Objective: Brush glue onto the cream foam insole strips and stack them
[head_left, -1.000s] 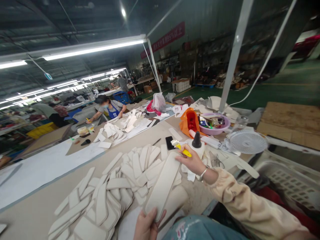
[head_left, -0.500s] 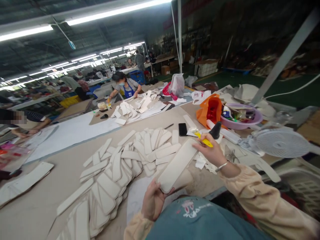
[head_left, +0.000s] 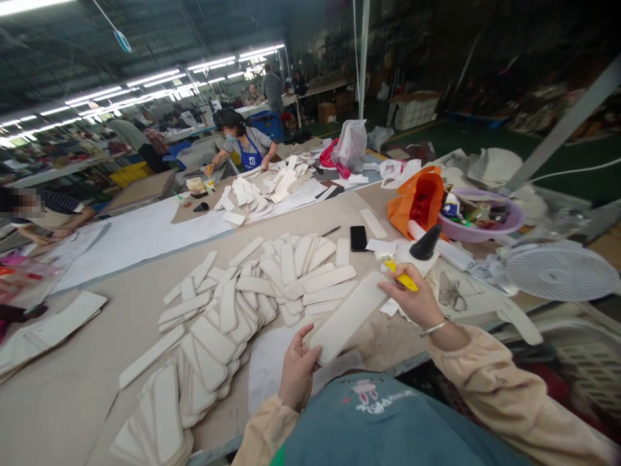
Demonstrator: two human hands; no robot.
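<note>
My right hand [head_left: 420, 298] is closed round a yellow-handled brush [head_left: 405, 279], its head near a whitish clump. The same hand's fingertips pinch the upper end of a long cream panel [head_left: 347, 317] with rounded corners. At the panel's lower end is my left hand [head_left: 298, 366], thumb on the corner and index finger stretched along the edge; its other fingers are partly hidden. Left of the panel spreads a large overlapping heap of similar cream panels [head_left: 211, 349]. A black cone-shaped object [head_left: 425, 243] stands just beyond my right hand.
A black phone [head_left: 358, 239], an orange bag [head_left: 417, 200], a purple basin [head_left: 478, 226] and a white fan [head_left: 563, 272] sit to the right. Across the table a co-worker [head_left: 247, 149] handles pale pieces. Another person [head_left: 48, 213] works at far left. More panels [head_left: 53, 330] lie at left.
My left fingers have shifted from under the panel's lower end to its left corner, with the index finger now extended. The right hand keeps the brush and panel. The camera view has tilted slightly downward.
</note>
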